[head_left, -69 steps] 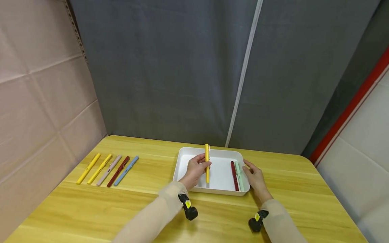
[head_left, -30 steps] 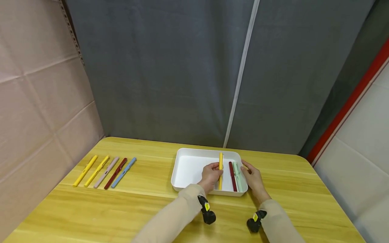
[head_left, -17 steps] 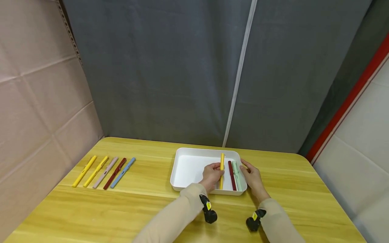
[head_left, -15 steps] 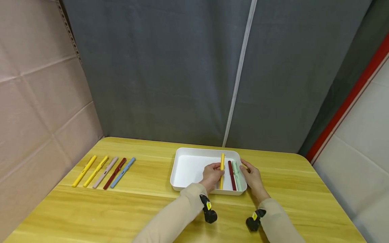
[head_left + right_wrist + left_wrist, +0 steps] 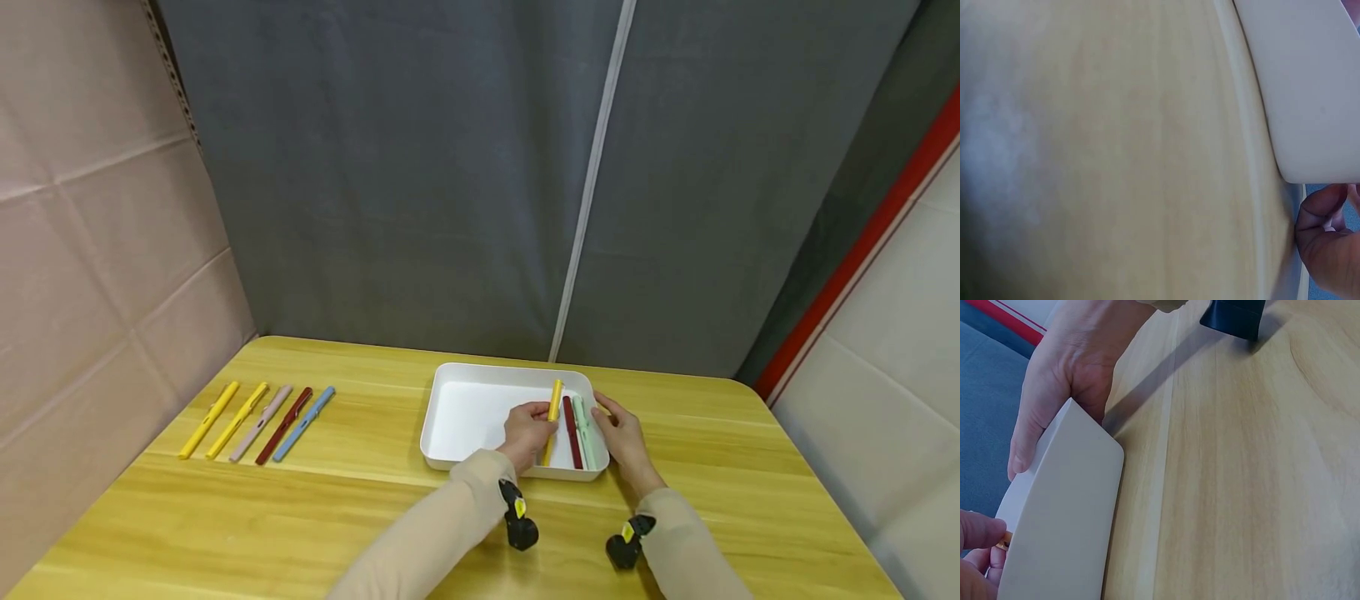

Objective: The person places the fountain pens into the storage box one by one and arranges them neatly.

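Observation:
Over the right part of a white tray [image 5: 465, 417], my left hand [image 5: 527, 433] pinches a yellow pen [image 5: 555, 404] between thumb and fingers. The pen tilts slightly, its upper end leaning right; whether it touches the tray floor I cannot tell. A dark red pen [image 5: 573, 433] and a mint green pen [image 5: 584, 433] lie side by side in the tray, right of it. My right hand [image 5: 627, 440] holds the tray's right end, thumb at the rim. In the left wrist view the tray wall [image 5: 1060, 512] hides most of the pen [image 5: 1005, 540].
Left on the wooden table [image 5: 225, 517] lie two yellow pens [image 5: 209, 420] [image 5: 237, 421], a lilac pen [image 5: 261, 423], a dark red pen [image 5: 284, 426] and a blue pen [image 5: 303, 423], in a slanted row. A grey curtain [image 5: 412, 183] hangs behind the table.
My left hand has carried the yellow pen rightward across the tray, close to the dark red pen. Its upper end has lately leaned further right. My right hand stays at the tray's end.

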Demonstrator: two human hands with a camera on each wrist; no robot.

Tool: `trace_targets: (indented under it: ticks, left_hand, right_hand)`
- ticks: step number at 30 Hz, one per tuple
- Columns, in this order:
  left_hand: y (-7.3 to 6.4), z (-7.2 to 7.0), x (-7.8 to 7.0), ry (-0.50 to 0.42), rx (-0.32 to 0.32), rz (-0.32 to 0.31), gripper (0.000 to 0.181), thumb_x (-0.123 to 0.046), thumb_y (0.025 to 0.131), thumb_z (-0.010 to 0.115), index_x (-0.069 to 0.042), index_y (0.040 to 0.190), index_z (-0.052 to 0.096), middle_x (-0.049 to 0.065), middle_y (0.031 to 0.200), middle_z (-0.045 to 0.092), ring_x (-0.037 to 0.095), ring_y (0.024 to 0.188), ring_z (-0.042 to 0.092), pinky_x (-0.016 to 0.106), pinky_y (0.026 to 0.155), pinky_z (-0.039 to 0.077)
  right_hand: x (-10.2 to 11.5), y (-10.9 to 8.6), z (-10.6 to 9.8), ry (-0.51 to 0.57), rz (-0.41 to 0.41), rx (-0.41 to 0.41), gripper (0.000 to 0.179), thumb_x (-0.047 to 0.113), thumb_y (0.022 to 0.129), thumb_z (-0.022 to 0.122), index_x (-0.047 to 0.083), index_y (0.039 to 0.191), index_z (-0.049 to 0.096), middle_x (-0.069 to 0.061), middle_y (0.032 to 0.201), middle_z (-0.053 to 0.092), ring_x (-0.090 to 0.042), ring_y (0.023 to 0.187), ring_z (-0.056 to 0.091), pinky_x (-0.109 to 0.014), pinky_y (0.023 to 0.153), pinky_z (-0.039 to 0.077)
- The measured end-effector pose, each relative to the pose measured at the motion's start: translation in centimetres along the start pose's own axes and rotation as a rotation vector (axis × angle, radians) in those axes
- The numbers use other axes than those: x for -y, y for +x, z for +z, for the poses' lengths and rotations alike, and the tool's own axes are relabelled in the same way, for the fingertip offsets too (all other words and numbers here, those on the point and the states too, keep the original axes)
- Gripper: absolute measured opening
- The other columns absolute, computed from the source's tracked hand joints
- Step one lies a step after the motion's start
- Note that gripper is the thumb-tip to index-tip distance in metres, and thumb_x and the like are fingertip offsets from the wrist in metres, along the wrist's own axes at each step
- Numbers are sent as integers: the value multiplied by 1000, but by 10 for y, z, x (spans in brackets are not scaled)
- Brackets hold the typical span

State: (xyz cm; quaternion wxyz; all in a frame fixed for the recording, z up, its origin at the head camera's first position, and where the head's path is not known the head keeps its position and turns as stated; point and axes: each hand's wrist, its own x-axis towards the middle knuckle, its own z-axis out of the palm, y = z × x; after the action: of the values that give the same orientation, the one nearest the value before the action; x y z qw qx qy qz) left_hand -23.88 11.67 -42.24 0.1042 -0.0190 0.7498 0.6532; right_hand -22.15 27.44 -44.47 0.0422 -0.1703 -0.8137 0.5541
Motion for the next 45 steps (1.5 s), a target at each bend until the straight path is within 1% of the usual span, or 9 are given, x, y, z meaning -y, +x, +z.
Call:
trace_targets:
  ticks: [6,9,15,24,31,37,41,45]
  left_hand:
    - [1,2,0,21,-2,5,25,4,80,67,0,106,67,6,89,67,9,78,60,21,70,52]
    - [1,3,0,26,11,0,25,2,81,67,-1,106,67,5,87,66,9,77,59,20,68,52]
    - [-1,2,-1,34,47,-19,26,-1,83,67,0,109,65,5,88,65,9,76,60,22,66,53]
    - [2,1,4,135,48,-35,25,-7,82,70,-2,106,65,3,86,66,8,73,60,21,64,52]
    - [7,4,6,207,56,-38,26,-10,82,71,-2,106,66,4,88,67,10,72,61,22,62,52]
    - [8,4,2,274,44,-29,24,-9,81,71,-1,103,67,5,86,65,10,69,58,21,60,50]
    - [9,6,-2,307,43,-35,27,-9,81,71,1,106,65,7,89,64,12,72,57,21,62,50]
    - [9,9,-3,318,51,-41,30,-9,82,70,2,110,64,9,91,64,13,73,57,23,63,52]
  right_hand:
    - [0,1,-1,-3,5,7,46,24,101,44,12,145,37,-18,139,41,-26,104,42,-21,76,40]
    - [0,0,-1,-5,1,11,46,24,101,43,12,145,37,-17,141,40,-26,104,42,-21,76,39]
    - [1,-1,0,-3,-17,4,45,23,101,44,10,143,39,-18,136,43,-24,100,43,-18,72,40]
    - [2,-4,1,-8,-26,3,44,21,101,44,9,143,40,-20,134,45,-25,101,45,-19,72,41]
    - [3,-5,0,0,-14,14,44,21,101,42,9,144,38,-19,141,40,-27,105,42,-22,77,39]
    - [4,-6,0,12,-14,17,44,20,101,43,9,143,39,-19,143,38,-27,106,41,-22,78,39]
    - [3,-6,0,18,-18,19,44,20,101,43,9,143,39,-19,144,38,-27,107,41,-23,80,40]
    - [4,-5,-1,18,-7,16,45,21,101,43,9,144,38,-18,144,37,-27,107,40,-25,82,39]
